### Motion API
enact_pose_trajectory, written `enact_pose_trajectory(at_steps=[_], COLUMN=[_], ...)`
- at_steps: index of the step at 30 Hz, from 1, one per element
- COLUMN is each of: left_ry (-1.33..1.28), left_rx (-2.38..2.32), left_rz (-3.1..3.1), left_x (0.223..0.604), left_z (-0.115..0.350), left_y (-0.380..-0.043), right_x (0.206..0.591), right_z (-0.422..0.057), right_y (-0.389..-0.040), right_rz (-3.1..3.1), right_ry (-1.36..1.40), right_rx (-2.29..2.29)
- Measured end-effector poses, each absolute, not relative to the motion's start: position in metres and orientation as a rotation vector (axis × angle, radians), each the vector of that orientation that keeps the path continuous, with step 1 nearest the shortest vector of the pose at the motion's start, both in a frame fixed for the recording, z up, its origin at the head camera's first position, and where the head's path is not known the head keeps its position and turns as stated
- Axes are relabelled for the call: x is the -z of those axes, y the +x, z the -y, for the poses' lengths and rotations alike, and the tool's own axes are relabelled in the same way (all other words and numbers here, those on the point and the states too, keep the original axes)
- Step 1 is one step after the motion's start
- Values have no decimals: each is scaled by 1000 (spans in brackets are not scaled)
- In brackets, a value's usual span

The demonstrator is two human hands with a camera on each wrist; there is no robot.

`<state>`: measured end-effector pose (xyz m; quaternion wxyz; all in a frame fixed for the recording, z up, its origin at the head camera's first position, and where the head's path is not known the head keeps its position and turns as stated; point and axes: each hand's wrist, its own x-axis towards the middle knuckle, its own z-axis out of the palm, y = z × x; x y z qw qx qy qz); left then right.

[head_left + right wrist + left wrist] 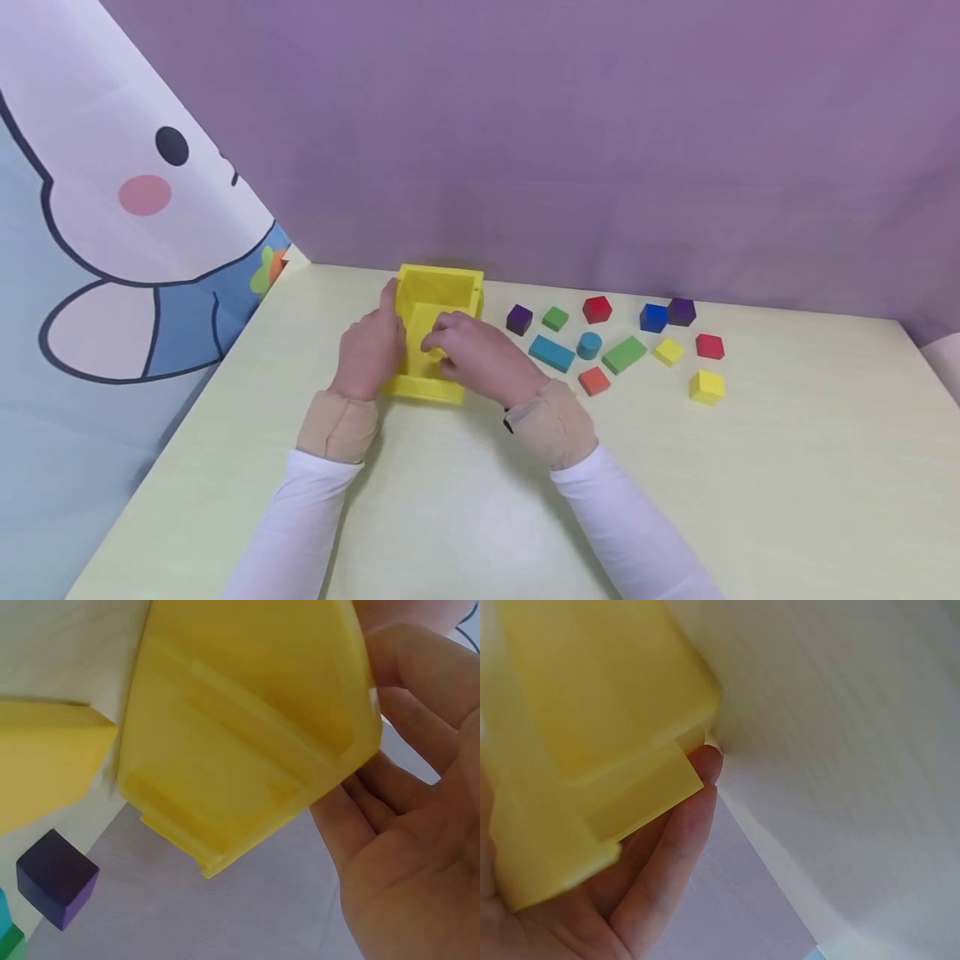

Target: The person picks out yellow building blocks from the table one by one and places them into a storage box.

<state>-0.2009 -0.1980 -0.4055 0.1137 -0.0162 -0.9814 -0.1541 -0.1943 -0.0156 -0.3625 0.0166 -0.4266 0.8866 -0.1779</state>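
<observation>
A yellow box (pixel 438 273), open at the top, rests on the table near the back wall. My left hand (pixel 369 350) grips its left side, the index finger stretched along the rim. In the left wrist view, fingers (pixel 664 874) of that hand lie against the outside of the yellow box (pixel 622 682). Over the inside of the box, my right hand (pixel 487 354) reaches in from the right with bent fingers. The box wall (pixel 247 735) hides its fingertips in the right wrist view, so I cannot tell whether they hold anything.
To the right lie several coloured blocks, among them a purple cube (pixel 519 320), a blue cylinder (pixel 588 345), a green block (pixel 624 355) and a yellow cube (pixel 707 387). Another yellow block (pixel 49 765) stands close beside the box. The purple wall (pixel 570 167) rises behind the table.
</observation>
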Motion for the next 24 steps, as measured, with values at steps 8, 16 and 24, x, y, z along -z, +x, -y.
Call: enact_pose_trajectory(at_steps=[8, 16, 24], left_ry=[-33, -38, -42], left_rx=[463, 491, 498], left_rz=[2902, 2903, 2891], left_x=[404, 404, 405], left_z=[197, 195, 197], left_y=[-200, -201, -200], right_x=[364, 365, 375], right_z=[24, 31, 37], right_y=[-198, -196, -197], right_rz=[-2779, -2796, -2807], right_ry=[-1357, -1302, -1364], right_rx=[412, 295, 100])
